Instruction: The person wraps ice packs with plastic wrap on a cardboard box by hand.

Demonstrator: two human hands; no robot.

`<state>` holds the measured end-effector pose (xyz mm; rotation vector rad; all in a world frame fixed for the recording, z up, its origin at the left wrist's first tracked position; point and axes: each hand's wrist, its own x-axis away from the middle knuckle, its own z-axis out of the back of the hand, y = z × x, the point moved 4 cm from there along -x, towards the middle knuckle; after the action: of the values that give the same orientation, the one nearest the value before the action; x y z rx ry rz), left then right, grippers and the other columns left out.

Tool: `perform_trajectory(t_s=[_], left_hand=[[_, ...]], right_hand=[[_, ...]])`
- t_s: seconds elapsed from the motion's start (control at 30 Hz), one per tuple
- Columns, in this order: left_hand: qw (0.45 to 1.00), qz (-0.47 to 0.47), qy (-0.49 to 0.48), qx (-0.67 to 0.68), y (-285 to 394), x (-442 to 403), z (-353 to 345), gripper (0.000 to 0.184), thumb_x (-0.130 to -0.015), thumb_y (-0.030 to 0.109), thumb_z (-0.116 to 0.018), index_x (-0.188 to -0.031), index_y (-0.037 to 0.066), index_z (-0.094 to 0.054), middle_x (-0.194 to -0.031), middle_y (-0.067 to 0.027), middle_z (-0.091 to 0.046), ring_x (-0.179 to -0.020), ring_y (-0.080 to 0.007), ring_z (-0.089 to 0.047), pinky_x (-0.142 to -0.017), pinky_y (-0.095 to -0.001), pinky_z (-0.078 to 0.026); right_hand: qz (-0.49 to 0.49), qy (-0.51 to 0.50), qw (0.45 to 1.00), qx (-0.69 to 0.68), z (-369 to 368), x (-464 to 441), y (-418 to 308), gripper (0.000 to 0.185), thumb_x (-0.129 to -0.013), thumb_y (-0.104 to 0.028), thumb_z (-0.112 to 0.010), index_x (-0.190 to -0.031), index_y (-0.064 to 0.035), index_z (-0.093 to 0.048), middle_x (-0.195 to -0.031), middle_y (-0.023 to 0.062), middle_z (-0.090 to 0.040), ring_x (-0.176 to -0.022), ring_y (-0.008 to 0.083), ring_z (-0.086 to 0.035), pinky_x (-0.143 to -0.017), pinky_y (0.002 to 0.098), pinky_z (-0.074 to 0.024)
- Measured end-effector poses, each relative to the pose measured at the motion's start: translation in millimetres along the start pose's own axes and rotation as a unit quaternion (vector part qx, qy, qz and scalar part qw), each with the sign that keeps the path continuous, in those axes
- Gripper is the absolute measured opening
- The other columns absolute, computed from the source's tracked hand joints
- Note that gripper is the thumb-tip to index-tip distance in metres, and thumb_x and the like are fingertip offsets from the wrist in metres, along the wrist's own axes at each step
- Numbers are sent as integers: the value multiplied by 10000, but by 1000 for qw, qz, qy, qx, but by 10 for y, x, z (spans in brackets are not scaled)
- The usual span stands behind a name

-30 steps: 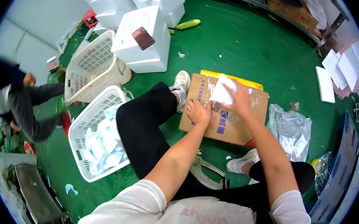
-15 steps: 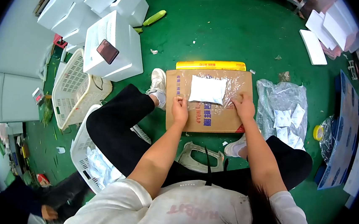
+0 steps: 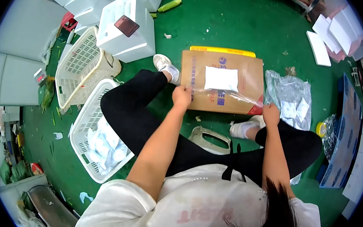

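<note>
A cardboard box (image 3: 248,76) printed with cling-film lettering lies on the floor in front of me, a white ice pack (image 3: 221,78) on its top. Clear plastic film (image 3: 238,98) stretches over the pack and the box's near part. My left hand (image 3: 182,96) is closed on the film by the box's near left side. Closed too, my right hand (image 3: 271,115) grips the film just off the near right corner. Along the box's far edge lies a yellow cling-film carton (image 3: 222,51).
To the right are a plastic bag (image 3: 284,85) with white packs on it and a tape roll (image 3: 321,129). Two white baskets (image 3: 71,81) and stacked foam boxes (image 3: 142,42), one carrying a phone (image 3: 127,26), stand left. A low stool (image 3: 208,147) sits between my legs.
Both hands have drawn the film toward me, over the ice pack, and the right hand has moved outward past the box's corner. The camera view has shifted a little.
</note>
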<state>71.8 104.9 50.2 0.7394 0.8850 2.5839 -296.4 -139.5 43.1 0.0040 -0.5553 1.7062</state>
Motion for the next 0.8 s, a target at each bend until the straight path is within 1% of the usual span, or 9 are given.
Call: perform_trajectory(t_s=[0.03, 0.07, 0.13, 0.2, 0.27, 0.33, 0.4, 0.53, 0.8], left_hand=[[998, -31, 47, -10, 190, 146, 132, 253, -852, 251, -661, -845, 2, -705, -809, -221, -678, -781, -392, -667, -717, -452, -515], [995, -42, 89, 31, 301, 197, 161, 248, -866, 241, -640, -834, 3, -699, -776, -220, -670, -769, -386, -665, -715, -453, -513], [983, -123, 135, 15, 646, 281, 178, 249, -887, 230, -605, -846, 1, -696, -778, -226, -661, -769, -385, -660, -712, -474, -505], [953, -258, 145, 69, 717, 125, -190, 229, -894, 209, -575, -868, 6, -676, -822, -231, -648, -805, -399, -636, -730, -489, -490], [978, -154, -36, 139, 1082, 212, -274, 270, -916, 227, -547, -977, -8, -664, -926, -266, -640, -895, -438, -610, -778, -469, -484], [962, -256, 23, 88, 936, -24, -596, 254, -923, 186, -522, -1038, -19, -617, -935, -275, -617, -898, -439, -596, -804, -475, -477], [961, -265, -53, 55, 834, -99, -641, 230, -912, 132, -511, -1050, -30, -597, -1005, -265, -601, -950, -443, -575, -848, -471, -470], [923, -360, -105, 86, 735, -201, -709, 265, -863, 101, -548, -1084, -43, -572, -1223, -249, -529, -1118, -438, -509, -976, -435, -427], [798, -581, -71, -142, 731, -228, -402, 443, -836, 98, -559, -1278, 124, -539, -1442, -182, -405, -1325, -357, -414, -1079, -476, -342]], right_hand=[[18, 12, 999, -33, 36, -84, -47, 388, -817, -327, -587, -964, 23, -667, -897, 238, -692, -857, 376, -674, -771, 438, -523], [-97, -66, 923, -365, 90, 60, -222, 293, -846, -268, -589, -946, -3, -665, -953, 137, -699, -849, 255, -667, -754, 385, -523], [3, -62, 829, -556, 329, 162, -893, 234, -872, -188, -578, -1006, -15, -660, -1028, 80, -668, -912, 188, -640, -812, 350, -509], [61, -103, 781, -613, 208, 66, -1515, 157, -887, -164, -618, -951, -28, -663, -947, 0, -645, -794, 95, -558, -671, 251, -450], [285, -87, 867, -399, -451, -273, -1948, 236, -878, -185, -624, -1066, -49, -669, -1121, 43, -670, -958, 187, -613, -887, 343, -463], [410, -20, 905, -111, -759, -104, -2232, 425, -839, -179, -627, -1251, -79, -592, -1322, 118, -590, -1219, 300, -541, -1067, 486, -345], [433, -106, 894, -45, -777, -55, -2167, 631, -772, -177, -660, -1372, -106, -479, -1451, 125, -465, -1395, 320, -362, -1124, 564, -229], [555, -106, 807, 171, -489, 18, -2231, 762, -679, -94, -709, -1393, -167, -455, -1523, 95, -362, -1432, 286, -302, -1134, 583, -231], [616, 28, 781, 95, -721, -432, -2261, 656, -644, -82, -728, -1270, -168, -551, -1390, 100, -490, -1297, 327, -442, -1043, 524, -353]])
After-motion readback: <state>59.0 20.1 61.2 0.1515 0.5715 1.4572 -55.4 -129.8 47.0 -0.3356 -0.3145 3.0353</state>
